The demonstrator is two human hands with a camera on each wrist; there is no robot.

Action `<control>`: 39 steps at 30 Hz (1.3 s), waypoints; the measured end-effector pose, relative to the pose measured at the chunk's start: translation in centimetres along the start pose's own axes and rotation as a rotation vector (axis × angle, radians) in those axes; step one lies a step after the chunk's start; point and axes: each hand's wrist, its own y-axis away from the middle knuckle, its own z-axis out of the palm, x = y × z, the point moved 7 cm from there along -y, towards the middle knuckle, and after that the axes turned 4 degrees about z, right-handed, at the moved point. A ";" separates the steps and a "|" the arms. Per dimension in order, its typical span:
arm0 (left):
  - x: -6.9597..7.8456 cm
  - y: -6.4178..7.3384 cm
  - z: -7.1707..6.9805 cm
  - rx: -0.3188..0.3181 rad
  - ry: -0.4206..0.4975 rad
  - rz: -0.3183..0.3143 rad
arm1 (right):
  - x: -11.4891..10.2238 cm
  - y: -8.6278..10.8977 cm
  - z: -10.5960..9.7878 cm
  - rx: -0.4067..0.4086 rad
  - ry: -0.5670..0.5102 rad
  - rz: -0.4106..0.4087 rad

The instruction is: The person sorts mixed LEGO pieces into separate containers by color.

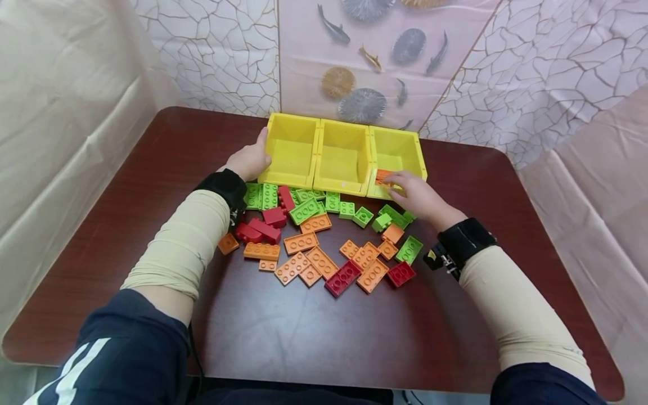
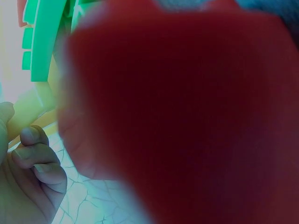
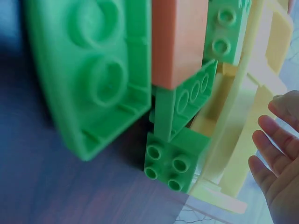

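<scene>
My left hand grips the left end of a yellow three-compartment bin; in the left wrist view, its wall runs between thumb and curled fingers. My right hand hovers over the front of the right compartment, fingers loosely bent. An orange brick lies inside that compartment, close to the fingertips. In the right wrist view nothing shows between the spread fingers. Green bricks sit on the table by the bin's front wall, below this hand.
Loose green, red and orange bricks are scattered in front of the bin on the dark brown table. A blurred red brick fills much of the left wrist view. Patterned cloth hangs behind the table.
</scene>
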 end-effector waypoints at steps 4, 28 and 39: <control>-0.4 0.1 -0.1 -0.010 -0.008 -0.006 | -1.8 1.6 0.5 -0.010 0.015 -0.051; -0.2 -0.5 -0.2 -0.008 -0.016 0.025 | -8.6 9.3 5.2 -0.134 0.090 -0.376; -0.2 -0.5 0.1 -0.036 0.008 -0.011 | -8.7 10.8 6.2 -0.168 0.117 -0.385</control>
